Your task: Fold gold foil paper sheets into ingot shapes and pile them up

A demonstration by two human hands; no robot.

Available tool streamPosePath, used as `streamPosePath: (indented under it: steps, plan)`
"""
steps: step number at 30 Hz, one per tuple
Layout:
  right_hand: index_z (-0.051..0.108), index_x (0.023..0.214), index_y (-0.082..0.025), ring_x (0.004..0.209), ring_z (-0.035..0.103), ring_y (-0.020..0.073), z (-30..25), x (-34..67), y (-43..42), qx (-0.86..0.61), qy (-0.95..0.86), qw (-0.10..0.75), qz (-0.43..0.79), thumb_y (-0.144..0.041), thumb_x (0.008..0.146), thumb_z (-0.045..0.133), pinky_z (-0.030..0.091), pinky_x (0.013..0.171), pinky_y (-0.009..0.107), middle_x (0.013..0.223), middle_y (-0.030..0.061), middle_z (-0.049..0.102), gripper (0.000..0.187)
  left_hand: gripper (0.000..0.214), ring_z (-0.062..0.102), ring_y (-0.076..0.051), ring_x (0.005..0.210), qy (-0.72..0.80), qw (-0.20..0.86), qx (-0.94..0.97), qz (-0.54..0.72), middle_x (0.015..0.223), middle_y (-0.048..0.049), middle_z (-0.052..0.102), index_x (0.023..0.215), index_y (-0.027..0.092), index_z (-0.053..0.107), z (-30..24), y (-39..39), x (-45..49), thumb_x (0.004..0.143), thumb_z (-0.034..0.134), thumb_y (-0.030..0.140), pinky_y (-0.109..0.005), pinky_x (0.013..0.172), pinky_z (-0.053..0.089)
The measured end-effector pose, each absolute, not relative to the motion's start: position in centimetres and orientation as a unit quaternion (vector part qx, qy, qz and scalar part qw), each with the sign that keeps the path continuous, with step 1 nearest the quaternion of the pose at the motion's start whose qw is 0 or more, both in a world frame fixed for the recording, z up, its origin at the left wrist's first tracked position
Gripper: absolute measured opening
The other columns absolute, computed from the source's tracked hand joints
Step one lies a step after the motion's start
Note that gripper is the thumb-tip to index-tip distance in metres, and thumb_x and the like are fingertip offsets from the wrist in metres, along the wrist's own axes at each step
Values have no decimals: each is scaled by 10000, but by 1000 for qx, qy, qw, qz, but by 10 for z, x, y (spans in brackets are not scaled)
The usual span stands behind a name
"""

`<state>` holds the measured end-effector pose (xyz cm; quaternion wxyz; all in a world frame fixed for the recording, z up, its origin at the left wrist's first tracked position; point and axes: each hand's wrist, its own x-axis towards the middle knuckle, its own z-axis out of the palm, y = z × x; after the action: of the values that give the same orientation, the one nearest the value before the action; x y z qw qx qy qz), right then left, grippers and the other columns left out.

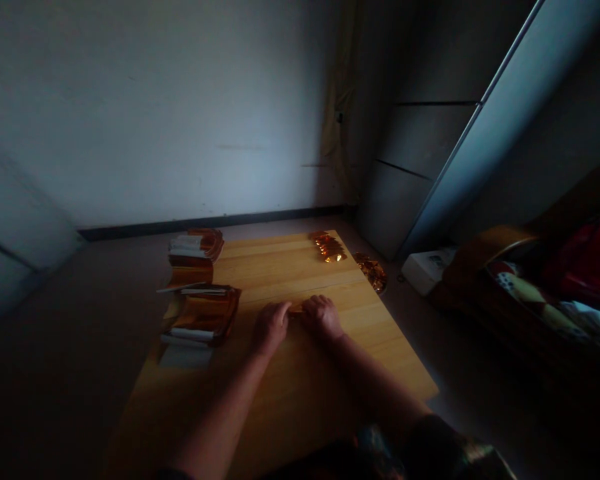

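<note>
Near the middle of the wooden table [275, 267], my left hand [273, 323] and my right hand [323, 317] face each other. Between them is a small piece of gold foil paper [296, 309], with the fingers of both hands closed on its two ends. My hands cover much of it, so its exact shape cannot be made out. To the left lie stacks of orange-gold foil paper sheets with white edges, a nearer stack [205, 313] and a farther stack [195, 245]. A row of shiny folded gold foil pieces [329, 247] sits at the table's far right corner.
Beyond the table's right edge, a heap of shiny gold foil pieces [373, 272] is low by the floor. A white box [425, 270] stands farther right, beside a wooden-armed seat [500, 240] with cloth on it. A wall [205, 120] and a grey cabinet [430, 140] rise behind.
</note>
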<state>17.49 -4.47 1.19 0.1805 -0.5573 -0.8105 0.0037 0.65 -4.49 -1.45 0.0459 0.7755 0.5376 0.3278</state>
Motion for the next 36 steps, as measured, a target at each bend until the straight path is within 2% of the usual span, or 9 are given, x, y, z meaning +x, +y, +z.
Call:
streamPosePath:
  steps: [5,9,12,17,24,27,31,36]
  plan:
    - [635,810,-185,795,548,196,11,166,-41,-575,-801,165,-3,-176,845,520,350,673,280,832,80,633,120,319,620,-197,818,566,45,754,330,860,-84,685,1016,199,645,-13,-48,6,811,428,85,-297,762,475]
    - [608,783,-183,668,553,159,9,156,-38,-601,-778,179,30,-179,875,476,332,593,254,765,70,625,160,322,636,-189,813,596,62,723,344,905,-74,698,1004,211,636,-11,-50,5,791,435,78,-281,744,476]
    - [595,804,-192,595,536,131,6,151,-40,-618,-757,205,62,-192,886,447,295,533,235,744,42,628,169,291,647,-183,819,627,93,680,369,924,-63,705,961,205,631,-7,-49,6,779,435,91,-279,745,480]
    - [575,778,-205,535,488,108,2,148,-41,-604,-731,284,142,-187,860,423,286,506,204,660,1,609,173,209,654,-171,777,621,196,631,422,830,-29,711,840,206,632,1,-46,9,713,488,125,-277,723,494]
    - [588,796,-205,624,537,124,-7,146,-41,-555,-691,402,229,-207,822,420,394,589,203,711,14,631,170,146,650,-181,774,609,245,582,480,820,-35,706,809,200,627,3,-47,11,719,516,225,-306,747,492]
    - [605,889,-211,644,562,132,-9,145,-41,-560,-668,417,256,-225,816,431,422,607,211,727,7,645,190,130,639,-174,763,600,271,565,497,795,-27,696,793,202,619,3,-48,11,733,519,258,-299,742,489]
    - [615,805,-215,696,588,143,-6,143,-41,-583,-640,416,278,-253,816,447,443,643,222,746,9,659,172,114,620,-159,739,584,301,534,532,758,-14,669,770,194,598,4,-47,12,723,516,257,-274,714,486]
    - [612,802,-209,707,592,144,0,147,-43,-564,-647,424,288,-233,789,464,449,657,226,749,2,655,150,132,613,-153,720,554,360,511,550,736,-14,651,760,178,591,3,-44,10,694,545,283,-270,699,489]
